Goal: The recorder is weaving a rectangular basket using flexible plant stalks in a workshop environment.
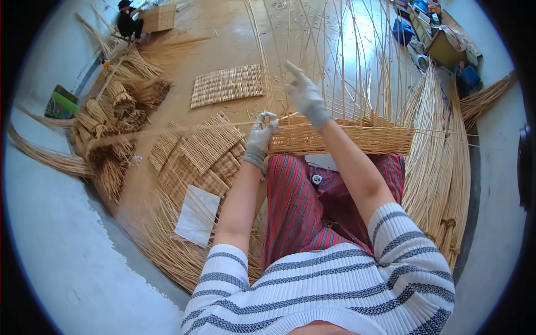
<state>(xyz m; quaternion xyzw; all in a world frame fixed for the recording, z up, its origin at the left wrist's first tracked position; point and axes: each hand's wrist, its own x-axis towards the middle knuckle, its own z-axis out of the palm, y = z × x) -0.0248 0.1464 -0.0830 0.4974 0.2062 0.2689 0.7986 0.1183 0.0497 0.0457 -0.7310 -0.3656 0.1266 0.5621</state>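
Observation:
A half-woven wicker basket (346, 138) lies across my lap, with long upright willow stakes (360, 61) standing from it toward the far side. My left hand (261, 134), in a pale work glove, is closed at the basket's left end, where thin strands pass by its fingers. Above the basket's left part, my gloved right hand (307, 97) is raised among the stakes. Its index finger stretches away from me and nothing plainly shows in its grasp. Loose strand ends stick out past the basket's right end.
Woven panels (228, 85) lie on the floor ahead and left, near a white sheet (197, 215). Bundled stalks (111, 123) pile along the left wall. Long pale rods (435, 167) lie at right. Another person (129, 21) sits far left beside a woven box (159, 18).

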